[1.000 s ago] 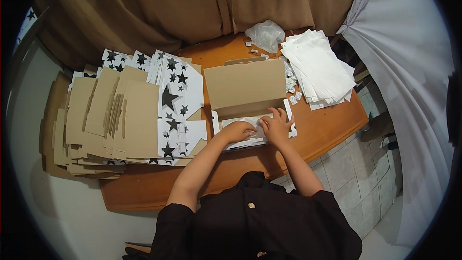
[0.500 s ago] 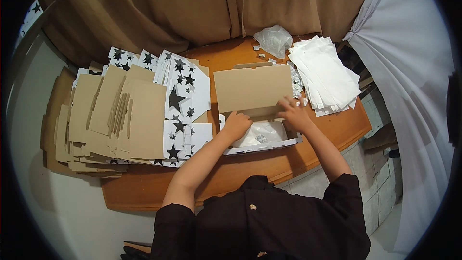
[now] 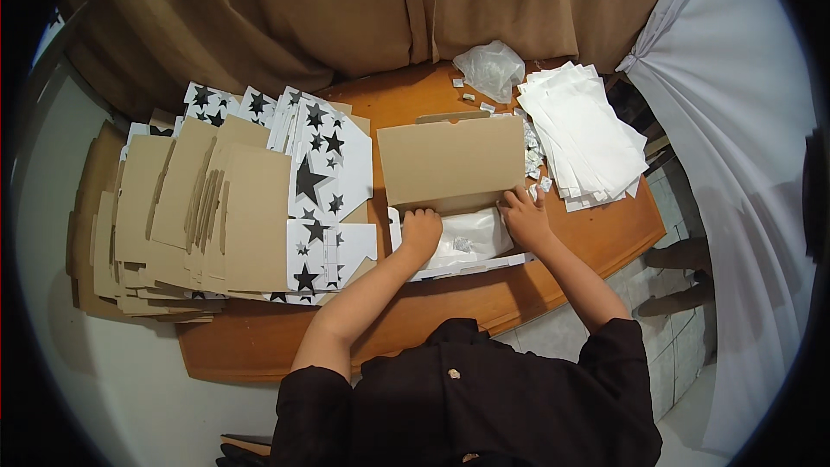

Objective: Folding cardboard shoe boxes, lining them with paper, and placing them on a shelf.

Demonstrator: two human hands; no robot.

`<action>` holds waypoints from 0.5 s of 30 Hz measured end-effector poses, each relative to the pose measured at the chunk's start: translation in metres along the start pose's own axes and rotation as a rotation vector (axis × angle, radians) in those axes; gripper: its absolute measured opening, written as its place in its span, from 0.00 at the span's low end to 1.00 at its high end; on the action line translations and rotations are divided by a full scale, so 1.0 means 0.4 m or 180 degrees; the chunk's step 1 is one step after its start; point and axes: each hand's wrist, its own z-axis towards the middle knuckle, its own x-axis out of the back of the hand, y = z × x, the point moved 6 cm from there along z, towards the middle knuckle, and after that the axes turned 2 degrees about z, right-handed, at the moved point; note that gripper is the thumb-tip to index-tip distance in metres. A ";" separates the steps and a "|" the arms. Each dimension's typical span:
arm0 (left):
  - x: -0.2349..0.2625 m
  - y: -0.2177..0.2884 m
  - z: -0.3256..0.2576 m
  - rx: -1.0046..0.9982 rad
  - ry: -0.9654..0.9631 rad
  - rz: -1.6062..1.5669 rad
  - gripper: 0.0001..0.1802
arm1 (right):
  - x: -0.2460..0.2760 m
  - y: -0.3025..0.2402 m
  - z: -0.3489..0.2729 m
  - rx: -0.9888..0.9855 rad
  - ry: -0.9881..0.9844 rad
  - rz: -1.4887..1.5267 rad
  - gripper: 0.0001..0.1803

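We found the open cardboard box (image 3: 454,160) on the desk (image 3: 259,350), in front of the person in dark clothing (image 3: 484,389), and took its tray as the centre of our dial, with twelve o'clock pointing away from the wearer. The lid stood raised at twelve, its plain brown inner face toward us. In the tray lay white, wrinkled sheet material (image 3: 484,229), paper or plastic we could not determine, with a small greyish patch near its middle. We noted the left hand (image 3: 422,232) at ten o'clock, fingers bent together near the foot of the lid; we could not tell whether it gripped anything. The right hand (image 3: 526,214) was at two o'clock, fingers partly bent at the box's right-hand corner by the lid's lower end; its grip likewise could not be confirmed. At nine o'clock we recorded piled flat cartons (image 3: 255,216), some faces plain brown, others white with black stars. Small pale packets (image 3: 533,156) lay at one o'clock, just beside the box, with overlapping white sheets (image 3: 584,134) between one and two. A crumpled translucent bag (image 3: 490,71) sat just past twelve, beyond the lid.
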 end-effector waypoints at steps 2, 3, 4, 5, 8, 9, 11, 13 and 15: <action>0.057 -0.002 -0.015 0.0135 0.0399 -0.0885 0.15 | 0.066 -0.002 0.020 -0.0059 0.0087 0.0285 0.11; 0.059 -0.008 -0.024 0.0158 0.0395 -0.0882 0.15 | 0.100 -0.003 0.037 -0.0227 -0.0254 0.0837 0.13; 0.061 0.009 -0.028 -0.0333 0.0335 -0.1214 0.19 | 0.108 -0.003 0.043 -0.0417 -0.0597 0.1378 0.16; 0.065 0.028 -0.035 -0.0826 0.0270 -0.1541 0.24 | 0.102 -0.010 0.043 -0.0420 -0.0589 0.1379 0.16; 0.016 0.070 -0.039 -0.0987 -0.0146 -0.1108 0.29 | 0.025 -0.087 -0.002 0.0236 -0.1441 0.1640 0.19; -0.012 0.079 -0.029 -0.1031 -0.0588 -0.1051 0.32 | -0.002 -0.095 -0.012 0.0163 -0.1441 0.1472 0.20; 0.009 0.072 -0.025 -0.0956 -0.0601 -0.1254 0.30 | -0.013 -0.084 -0.010 0.0043 -0.1087 0.1226 0.21; 0.045 0.045 -0.038 -0.0833 -0.0639 -0.1471 0.29 | 0.075 -0.065 0.022 -0.0273 -0.0920 0.1753 0.20; 0.150 -0.015 -0.070 -0.0812 -0.0220 -0.2334 0.27 | 0.160 -0.018 0.033 -0.0731 -0.0519 0.2412 0.20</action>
